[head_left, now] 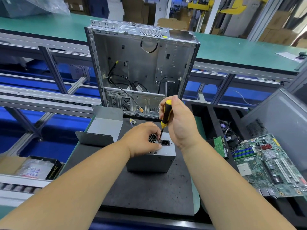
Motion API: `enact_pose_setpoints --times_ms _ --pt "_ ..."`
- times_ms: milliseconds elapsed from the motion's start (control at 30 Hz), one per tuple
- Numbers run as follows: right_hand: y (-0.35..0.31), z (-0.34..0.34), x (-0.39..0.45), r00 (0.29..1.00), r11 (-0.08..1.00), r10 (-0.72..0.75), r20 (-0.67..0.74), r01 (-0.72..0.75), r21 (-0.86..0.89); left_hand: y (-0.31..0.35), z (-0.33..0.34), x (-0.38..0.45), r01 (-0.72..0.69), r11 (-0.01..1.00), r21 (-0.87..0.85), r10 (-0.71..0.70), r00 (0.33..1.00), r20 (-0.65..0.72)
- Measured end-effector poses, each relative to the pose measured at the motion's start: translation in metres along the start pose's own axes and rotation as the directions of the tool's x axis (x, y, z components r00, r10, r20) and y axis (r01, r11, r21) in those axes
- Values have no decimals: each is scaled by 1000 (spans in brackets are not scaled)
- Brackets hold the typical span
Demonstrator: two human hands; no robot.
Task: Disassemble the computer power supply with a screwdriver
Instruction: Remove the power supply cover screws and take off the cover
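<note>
A grey metal power supply point(150, 161) stands on a black mat point(146, 188), its face with the vent holes and black power socket point(165, 143) turned up. My right hand point(180, 123) grips the black and yellow handle of a screwdriver point(165, 116); the shaft slants down and its tip meets the top face just left of the socket. My left hand point(142, 138) lies over the top of the power supply with curled fingers, fingertips beside the screwdriver tip, hiding part of the vent.
An empty computer case point(142, 68) stands upright behind the mat with loose cables inside. A bent grey metal cover point(101, 130) lies at the left. Green circuit boards point(269, 165) fill a black bin at the right. A cardboard box point(31, 166) sits lower left.
</note>
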State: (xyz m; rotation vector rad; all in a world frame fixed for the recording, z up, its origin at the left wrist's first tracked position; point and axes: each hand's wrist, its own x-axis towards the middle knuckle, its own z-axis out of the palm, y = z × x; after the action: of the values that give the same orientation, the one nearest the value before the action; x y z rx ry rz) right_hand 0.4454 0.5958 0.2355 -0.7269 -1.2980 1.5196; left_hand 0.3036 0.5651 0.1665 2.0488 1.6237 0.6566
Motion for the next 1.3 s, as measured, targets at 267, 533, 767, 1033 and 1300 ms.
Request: enact_pose_setpoints --times_ms 267,533,767,1033,1300 --pt "4 7 -1 993 995 -63 99 54 85 -1 1 -1 6 1000 -21 -6 1000 2" --pt "2 6 5 990 994 -44 134 29 110 -1 1 0 5 999 -37 -5 1000 2" --pt "-1 7 11 975 991 24 222 -53 122 -1 1 1 8 1000 -8 -8 1000 -8" --pt "-2 -2 4 983 995 70 170 -80 56 -2 1 0 14 1000 12 -14 1000 5" --pt "-1 4 -2 986 978 65 153 -93 186 -2 2 -1 18 1000 -23 -19 1000 -25"
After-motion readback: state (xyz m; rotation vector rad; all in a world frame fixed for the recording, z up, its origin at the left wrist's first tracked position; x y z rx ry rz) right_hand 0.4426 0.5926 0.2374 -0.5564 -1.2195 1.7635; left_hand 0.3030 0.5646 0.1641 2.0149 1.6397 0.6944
